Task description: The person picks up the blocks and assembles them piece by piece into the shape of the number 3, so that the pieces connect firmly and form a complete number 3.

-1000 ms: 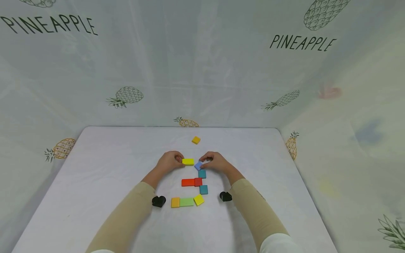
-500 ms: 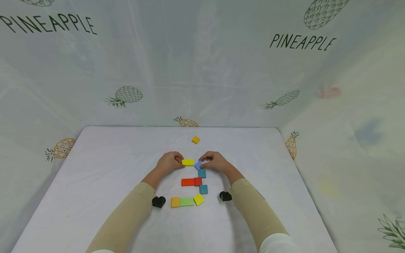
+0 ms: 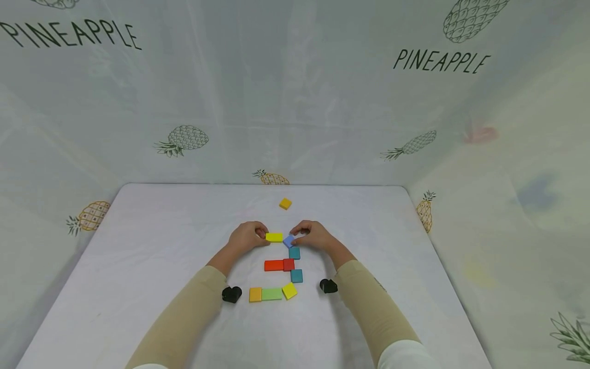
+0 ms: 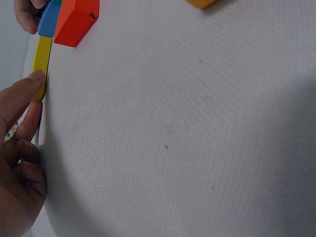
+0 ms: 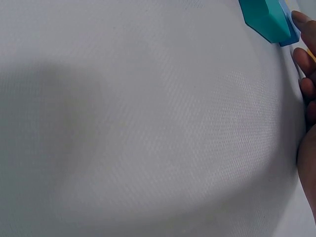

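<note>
My left hand (image 3: 246, 237) pinches the left end of a long yellow block (image 3: 274, 238) between thumb and finger; the left wrist view shows this yellow block (image 4: 41, 61) lying flat. To its right, a blue square block (image 3: 288, 241), turned at an angle, is pinched by my right hand (image 3: 317, 237). The corner of the blue block meets, or nearly meets, the yellow one's right end. Just below the blue block lies a teal block (image 3: 294, 253), seen close up in the right wrist view as a teal block (image 5: 266, 19) beside my fingertips.
Nearer me, a long orange-red block (image 3: 274, 265) joins a red square (image 3: 288, 264), with another teal block (image 3: 297, 275) below. The front row has an orange block (image 3: 255, 294), a green block (image 3: 272, 293) and a tilted yellow square (image 3: 289, 290). An amber block (image 3: 285, 203) lies at the back.
The long yellow block has shifted very slightly towards me and to the right, with my left hand on it. My right hand and the other blocks look the same.
</note>
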Demonstrator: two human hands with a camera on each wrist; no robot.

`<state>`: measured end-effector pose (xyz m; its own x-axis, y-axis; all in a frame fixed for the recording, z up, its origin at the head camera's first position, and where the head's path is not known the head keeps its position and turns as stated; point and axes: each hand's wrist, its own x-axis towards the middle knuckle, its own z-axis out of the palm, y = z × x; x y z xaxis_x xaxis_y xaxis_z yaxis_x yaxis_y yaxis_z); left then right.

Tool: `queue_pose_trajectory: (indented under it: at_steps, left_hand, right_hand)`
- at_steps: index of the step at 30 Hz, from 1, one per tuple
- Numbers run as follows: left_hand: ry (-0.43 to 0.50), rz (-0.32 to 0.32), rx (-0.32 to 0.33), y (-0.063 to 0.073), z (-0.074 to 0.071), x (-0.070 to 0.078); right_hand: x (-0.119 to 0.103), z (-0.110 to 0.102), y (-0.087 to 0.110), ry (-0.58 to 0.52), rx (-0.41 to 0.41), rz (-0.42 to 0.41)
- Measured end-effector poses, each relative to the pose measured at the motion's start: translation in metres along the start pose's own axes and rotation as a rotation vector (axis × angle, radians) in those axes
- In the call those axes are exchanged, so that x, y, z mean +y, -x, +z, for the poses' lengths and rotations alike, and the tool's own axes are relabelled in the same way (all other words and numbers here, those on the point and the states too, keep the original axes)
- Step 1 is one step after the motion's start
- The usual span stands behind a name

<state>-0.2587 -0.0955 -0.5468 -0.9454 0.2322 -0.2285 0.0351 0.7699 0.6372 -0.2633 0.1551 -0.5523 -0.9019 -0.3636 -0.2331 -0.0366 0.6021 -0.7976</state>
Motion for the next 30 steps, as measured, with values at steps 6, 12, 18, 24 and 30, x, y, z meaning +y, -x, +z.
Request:
queue_pose_trajectory:
  at_steps: [6, 12, 18, 24, 30]
  left_hand:
    - [-0.010, -0.003, -0.001, -0.001, 0.000, 0.002]
    - [-0.014, -0.007, -0.004, -0.003, 0.000, 0.003]
    - [-0.011, 0.003, -0.018, -0.005, -0.001, 0.002]
    - [-0.003, 0.043, 0.005, -0.009, -0.008, 0.004]
    - [-0.004, 0.093, 0.002, -0.021, -0.015, 0.008]
  right_hand:
    - [0.000, 0.000, 0.000, -0.013, -0.002, 0.006]
    - [0.002, -0.001, -0.002, -0.008, -0.004, 0.012]
    - [0.004, -0.002, -0.004, -0.012, -0.003, 0.004]
    - [0.003, -0.002, -0.003, -0.013, 0.003, -0.002]
    - [0.003, -0.001, -0.002, -0.023, -0.006, 0.005]
